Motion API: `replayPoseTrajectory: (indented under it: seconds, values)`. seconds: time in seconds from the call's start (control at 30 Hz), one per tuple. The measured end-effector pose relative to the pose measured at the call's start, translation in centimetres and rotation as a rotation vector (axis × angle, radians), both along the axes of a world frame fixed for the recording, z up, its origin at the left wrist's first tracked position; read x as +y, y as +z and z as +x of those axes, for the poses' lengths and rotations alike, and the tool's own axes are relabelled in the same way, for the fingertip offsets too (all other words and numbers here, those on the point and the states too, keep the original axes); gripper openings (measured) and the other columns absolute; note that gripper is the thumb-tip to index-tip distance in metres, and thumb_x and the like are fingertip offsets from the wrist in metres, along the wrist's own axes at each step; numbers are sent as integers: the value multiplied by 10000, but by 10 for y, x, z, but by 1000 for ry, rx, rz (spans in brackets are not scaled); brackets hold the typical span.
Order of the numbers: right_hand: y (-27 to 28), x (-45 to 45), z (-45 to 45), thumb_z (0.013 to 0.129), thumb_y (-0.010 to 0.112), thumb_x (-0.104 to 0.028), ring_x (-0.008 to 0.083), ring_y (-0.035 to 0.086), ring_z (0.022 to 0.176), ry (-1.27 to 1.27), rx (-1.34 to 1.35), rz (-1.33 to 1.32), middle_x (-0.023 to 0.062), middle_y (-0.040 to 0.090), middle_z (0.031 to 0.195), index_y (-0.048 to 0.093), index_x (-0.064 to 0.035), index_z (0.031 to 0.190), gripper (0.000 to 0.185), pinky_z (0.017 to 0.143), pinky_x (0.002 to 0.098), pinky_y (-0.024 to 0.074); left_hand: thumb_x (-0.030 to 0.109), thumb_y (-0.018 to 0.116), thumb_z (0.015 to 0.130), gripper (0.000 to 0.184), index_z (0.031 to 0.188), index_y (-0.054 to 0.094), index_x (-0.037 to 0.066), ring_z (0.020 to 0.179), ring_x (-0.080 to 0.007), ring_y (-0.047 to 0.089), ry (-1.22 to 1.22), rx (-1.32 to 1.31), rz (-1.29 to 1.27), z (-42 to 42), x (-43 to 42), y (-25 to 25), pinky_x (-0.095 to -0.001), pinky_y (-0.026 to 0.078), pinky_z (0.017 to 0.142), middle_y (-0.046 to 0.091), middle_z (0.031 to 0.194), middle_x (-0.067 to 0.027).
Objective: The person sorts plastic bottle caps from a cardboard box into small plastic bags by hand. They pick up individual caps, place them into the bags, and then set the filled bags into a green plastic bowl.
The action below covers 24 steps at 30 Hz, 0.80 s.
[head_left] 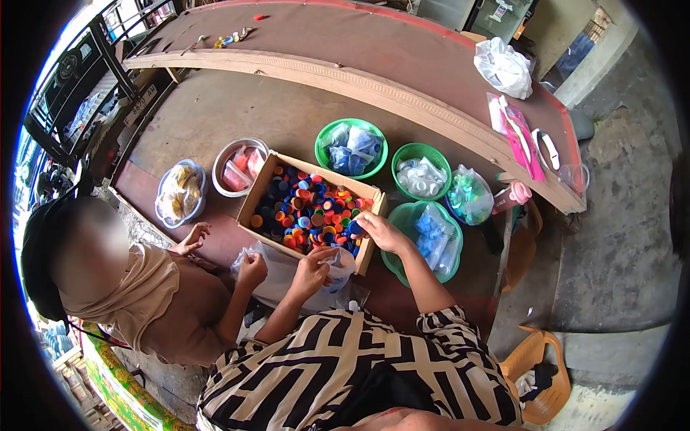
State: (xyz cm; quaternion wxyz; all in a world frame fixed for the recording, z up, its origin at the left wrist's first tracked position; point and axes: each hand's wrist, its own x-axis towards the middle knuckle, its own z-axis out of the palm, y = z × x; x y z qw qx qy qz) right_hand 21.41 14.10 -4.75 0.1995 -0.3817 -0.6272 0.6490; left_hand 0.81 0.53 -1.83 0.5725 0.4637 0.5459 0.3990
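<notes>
A cardboard box full of loose plastic bottle caps in blue, red, orange and other colours sits in front of me. My right hand is over the box's right corner, its fingers pinching a blue bottle cap. Below the box's near edge, my left hand grips a clear plastic bag by its mouth, with something blue showing inside. Just left of it, a co-worker's hand holds another clear bag. That person's other hand is by the box's left side.
Around the box stand a white basin, a metal bowl and green baskets holding bagged caps. A pink-lidded bottle lies at right. Behind runs a raised wooden ledge. An orange chair stands behind right.
</notes>
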Motion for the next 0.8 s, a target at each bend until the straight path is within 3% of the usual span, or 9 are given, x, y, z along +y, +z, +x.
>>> replayPoseTrajectory:
  seconds: [0.3, 0.4, 0.47, 0.53, 0.6, 0.63, 0.73, 0.8]
  values:
    - [-11, -15, -11, 1014, 419, -200, 174, 687, 751, -112, -72, 137, 98, 613, 960, 494, -15, 1111, 222, 682, 290, 509, -52, 405, 771, 466, 1192, 602, -15, 631, -157, 652, 17, 14, 20, 4, -9, 6, -254, 550, 554, 540, 1217, -90]
    - [3, -22, -13, 1005, 433, -188, 164, 667, 801, -121, -167, 155, 88, 613, 972, 495, -29, 1115, 203, 699, 302, 507, -55, 406, 766, 475, 1198, 597, -15, 636, -159, 654, 40, 9, 22, 3, -9, 7, -256, 553, 555, 543, 1208, -87]
    - [11, -30, -14, 1001, 443, -192, 167, 631, 861, -77, -71, 251, 83, 607, 988, 498, -44, 1116, 196, 745, 318, 500, -56, 406, 764, 479, 1201, 595, -14, 637, -160, 655, 52, 16, 20, 2, -8, 7, -258, 555, 556, 543, 1204, -85]
    - [27, -43, -16, 986, 475, -161, 170, 559, 1012, 27, 37, 281, 70, 564, 1088, 550, -36, 1115, 195, 885, 313, 462, -60, 404, 761, 489, 1209, 593, -4, 636, -160, 654, 70, 8, 3, 2, -7, 5, -259, 557, 555, 542, 1207, -83]
    - [31, -53, -18, 964, 502, -139, 225, 559, 1088, 194, 12, 557, 99, 573, 1129, 605, -37, 1098, 198, 942, 335, 438, -62, 402, 760, 492, 1208, 596, 1, 639, -159, 655, 74, 2, -8, 2, -5, 4, -259, 557, 553, 541, 1210, -83]
    - [39, -59, -20, 940, 525, -105, 262, 535, 1157, 191, -30, 452, 116, 569, 1174, 634, -34, 1094, 201, 969, 357, 430, -65, 399, 758, 496, 1206, 599, 6, 641, -157, 655, 76, -1, -16, 2, -4, 4, -258, 557, 551, 540, 1212, -84]
    - [31, -43, -21, 931, 536, -100, 288, 591, 1039, -17, 29, 470, 116, 586, 1120, 624, -36, 1087, 190, 903, 363, 470, -57, 374, 771, 490, 1207, 595, -18, 632, -137, 640, 42, -11, -30, 2, -3, 9, -229, 534, 548, 493, 1252, -111]
    - [7, -17, -17, 908, 534, -61, 306, 621, 938, -164, -162, 502, 146, 611, 1035, 641, -33, 1038, 171, 826, 379, 494, -58, 373, 768, 483, 1190, 605, -20, 630, -135, 637, 13, -9, -35, 0, -3, 9, -227, 531, 545, 507, 1234, -111]
